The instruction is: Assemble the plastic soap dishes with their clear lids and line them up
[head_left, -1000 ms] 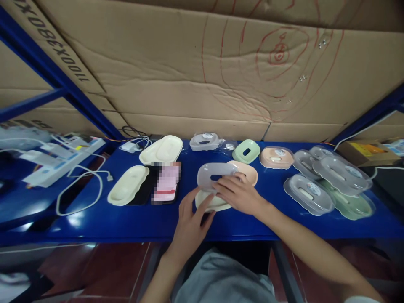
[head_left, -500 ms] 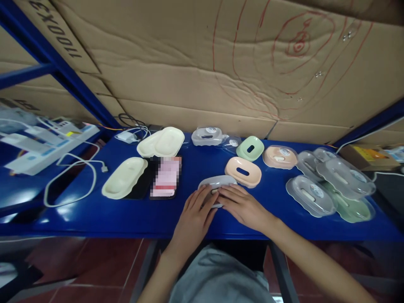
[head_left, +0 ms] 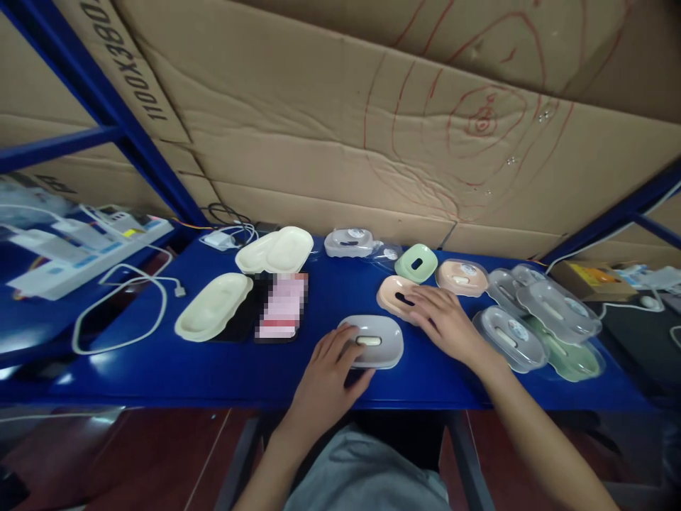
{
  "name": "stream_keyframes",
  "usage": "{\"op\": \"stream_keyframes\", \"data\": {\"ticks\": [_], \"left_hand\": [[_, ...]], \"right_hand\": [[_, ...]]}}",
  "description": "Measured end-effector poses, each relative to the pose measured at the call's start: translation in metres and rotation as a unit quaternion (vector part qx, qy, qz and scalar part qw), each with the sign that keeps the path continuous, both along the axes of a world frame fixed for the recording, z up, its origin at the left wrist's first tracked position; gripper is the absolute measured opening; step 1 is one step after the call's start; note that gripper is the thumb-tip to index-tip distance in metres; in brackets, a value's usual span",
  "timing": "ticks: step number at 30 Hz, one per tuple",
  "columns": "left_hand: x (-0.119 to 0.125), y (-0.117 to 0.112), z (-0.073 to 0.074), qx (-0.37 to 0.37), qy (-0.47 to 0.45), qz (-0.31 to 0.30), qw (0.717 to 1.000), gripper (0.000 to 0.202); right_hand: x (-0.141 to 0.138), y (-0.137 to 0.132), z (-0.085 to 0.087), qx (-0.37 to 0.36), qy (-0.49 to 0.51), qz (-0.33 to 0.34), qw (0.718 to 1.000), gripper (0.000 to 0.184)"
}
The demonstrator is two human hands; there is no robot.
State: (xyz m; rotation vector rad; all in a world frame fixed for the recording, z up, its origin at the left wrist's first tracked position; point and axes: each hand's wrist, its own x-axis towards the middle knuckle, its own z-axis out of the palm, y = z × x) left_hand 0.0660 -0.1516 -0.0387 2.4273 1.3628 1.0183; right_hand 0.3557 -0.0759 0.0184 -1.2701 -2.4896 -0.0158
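A grey oval plastic dish point(head_left: 386, 333) with a small cream bar across its middle slot lies at the front of the blue table. My left hand point(head_left: 333, 362) holds its left side, fingertips on the dish by the bar and thumb along the near edge. Behind it to the right is a peach oval plastic piece point(head_left: 391, 298) with a dark slot. My right hand point(head_left: 441, 319) reaches over that piece's right side, fingers stretched out and fingertips at its rim near the slot. The fingers partly hide the peach piece. A green slotted piece point(head_left: 425, 257) sits just behind it.
Clear-lidded grey dishes point(head_left: 558, 298), a green one point(head_left: 579, 355) and a peach one point(head_left: 452, 273) stand right. Cream trays point(head_left: 213, 305), a phone point(head_left: 281, 305) and a white cable point(head_left: 79, 326) lie left. A cardboard wall point(head_left: 298, 142) closes the back.
My right hand has left the grey dish and moved right and away to the peach piece. My left hand stays at the grey dish, whose bar now shows. The view has shifted slightly.
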Motion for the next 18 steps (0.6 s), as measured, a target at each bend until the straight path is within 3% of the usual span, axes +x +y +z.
{"op": "stream_keyframes", "data": {"ticks": [5,8,11,15,18], "left_hand": [[0.0,-0.001,0.003,0.004,-0.002,-0.012,1.0,0.028],[0.0,-0.002,0.003,-0.006,0.003,-0.016,1.0,0.028],[0.0,-0.003,0.002,-0.008,0.002,-0.018,1.0,0.027],[0.0,-0.002,0.001,-0.006,-0.002,-0.019,1.0,0.027],[0.0,-0.001,0.001,-0.011,-0.001,-0.02,1.0,0.028]], "right_hand": [[-0.011,0.029,0.011,0.003,-0.036,0.028,0.999,0.038],[-0.026,0.075,0.022,0.0,-0.059,-0.026,0.998,0.04],[-0.036,0.132,0.028,-0.027,-0.077,-0.063,0.995,0.056],[-0.04,0.182,0.02,-0.071,-0.1,-0.07,0.99,0.08],[-0.041,0.189,0.012,-0.072,-0.113,-0.067,0.989,0.072]]}}
